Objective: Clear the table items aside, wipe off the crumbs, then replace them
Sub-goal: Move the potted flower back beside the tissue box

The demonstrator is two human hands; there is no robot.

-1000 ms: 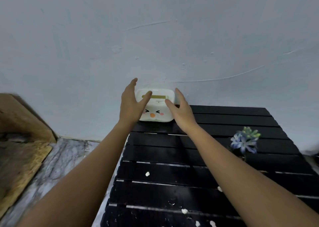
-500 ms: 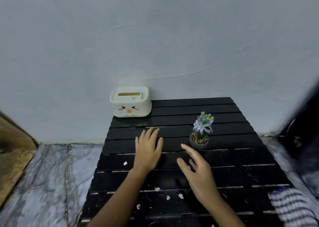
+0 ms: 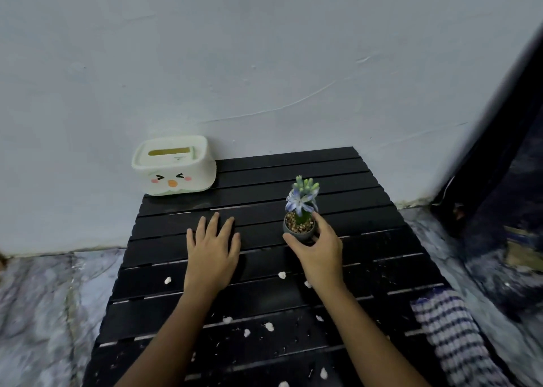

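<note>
A black slatted table (image 3: 367,233) carries several white crumbs (image 3: 281,275) on its near half. A white tissue box with a cartoon face (image 3: 173,166) sits at the far left corner, partly overhanging the table's edge by the wall. A small grey pot with a blue flower (image 3: 299,228) stands mid-table. My right hand (image 3: 318,248) curls around the pot's base, thumb in front and fingers on its right side. My left hand (image 3: 211,248) hovers flat over the slats left of the pot, fingers spread, holding nothing.
A blue-and-white striped cloth (image 3: 452,336) lies at the table's near right edge. The pale wall (image 3: 264,63) runs right behind the table. Marble-pattern floor (image 3: 44,298) lies to the left, and a dark object (image 3: 499,181) stands at the right.
Both hands came back from the tissue box, which now sits at the far left corner. My right hand reached forward and closed around the flower pot; my left hand moved little.
</note>
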